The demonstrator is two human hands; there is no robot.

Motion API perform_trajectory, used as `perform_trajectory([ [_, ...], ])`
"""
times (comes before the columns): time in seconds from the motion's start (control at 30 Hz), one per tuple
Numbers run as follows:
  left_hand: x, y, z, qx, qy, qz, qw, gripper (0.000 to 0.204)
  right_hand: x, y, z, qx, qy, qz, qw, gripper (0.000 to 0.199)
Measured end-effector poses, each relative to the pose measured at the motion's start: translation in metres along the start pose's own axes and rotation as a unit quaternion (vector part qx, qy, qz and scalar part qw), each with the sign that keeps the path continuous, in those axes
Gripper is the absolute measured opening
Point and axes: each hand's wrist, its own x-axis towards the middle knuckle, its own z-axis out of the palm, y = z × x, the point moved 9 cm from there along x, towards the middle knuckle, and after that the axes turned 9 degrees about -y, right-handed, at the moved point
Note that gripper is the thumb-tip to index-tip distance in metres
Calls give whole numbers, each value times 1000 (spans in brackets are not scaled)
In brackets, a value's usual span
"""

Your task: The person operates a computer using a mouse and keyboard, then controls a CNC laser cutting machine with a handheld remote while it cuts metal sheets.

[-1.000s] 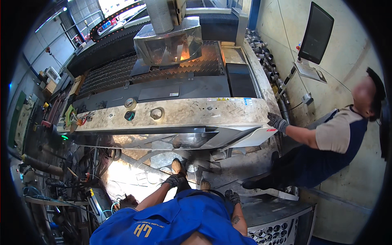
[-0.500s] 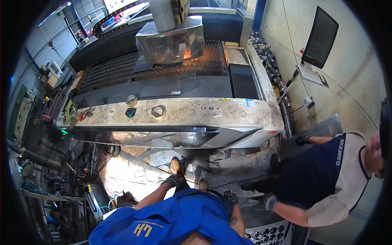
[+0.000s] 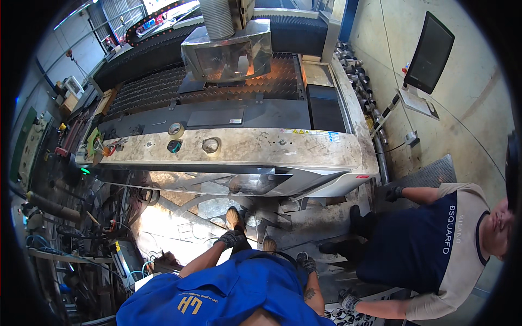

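Note:
My left hand [image 3: 232, 238], in a dark grey glove, lies on my dark-trousered leg with its fingers stretched out and nothing in them. On the other side, my gloved right hand [image 3: 308, 263] rests by my right leg, its fingers loosely apart; no held object shows. Ahead stands a large metal cutting machine [image 3: 255, 146] with a toothed slat bed [image 3: 147, 92]. Orange light glows beneath its shiny boxed hood [image 3: 225, 54]. On the front ledge sit a tape roll [image 3: 175, 129], a dark teal-edged tape measure [image 3: 174, 146] and a round metal cup-like piece [image 3: 210, 145].
A co-worker [image 3: 413, 239] in a navy and beige shirt stands close at my right. Beyond are a monitor [image 3: 429, 51] on an arm and stacked metal tubes [image 3: 356, 76]. Scrap sheet metal [image 3: 215, 209] covers the floor; cables and tools [image 3: 81, 239] crowd the left.
The co-worker's near gloved hand has moved down and left, toward the perforated sheet, and the torso has leaned lower. My hands stay in nearly the same place.

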Motion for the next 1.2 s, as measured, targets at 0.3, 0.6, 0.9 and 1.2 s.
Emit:
perform_trajectory([
  [0.3, -2, 4, -1, -30, -3, -10, 1000, 45, 3, -8, 4, -51, -33, -40, 997, 59],
  [0.6, 8, -15, 0, -36, 12, -9, 999, 50, 8, -12, 4, -66, -50, -45, 996, 58],
  [0.9, 1, -6, -1, -40, 6, -2, 999, 53, 13, -3, 6, -27, -52, -47, 997, 64],
  [1.2, -3, -10, 8, -35, -24, -26, 999, 54, 18, -1, 9, -40, -32, 16, 999, 61],
])
